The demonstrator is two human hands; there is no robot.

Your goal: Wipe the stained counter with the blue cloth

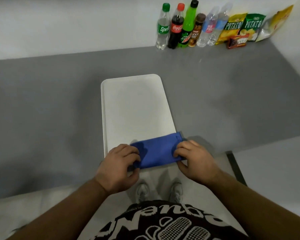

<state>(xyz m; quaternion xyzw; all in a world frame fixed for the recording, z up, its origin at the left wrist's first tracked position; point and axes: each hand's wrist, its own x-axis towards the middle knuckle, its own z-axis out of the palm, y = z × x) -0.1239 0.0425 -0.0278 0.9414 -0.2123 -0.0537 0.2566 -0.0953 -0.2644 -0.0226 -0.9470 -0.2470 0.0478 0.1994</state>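
A folded blue cloth lies across the near end of a white tray on the grey counter. My left hand grips the cloth's left end with curled fingers. My right hand pinches the cloth's right end, thumb under the edge. Both hands sit at the counter's front edge. No stain is plainly visible on the counter from here.
Several drink bottles stand in a row against the back wall at the far right, with snack bags and a small red packet beside them. A white wall closes the right side. My shoes and the floor show below the counter edge.
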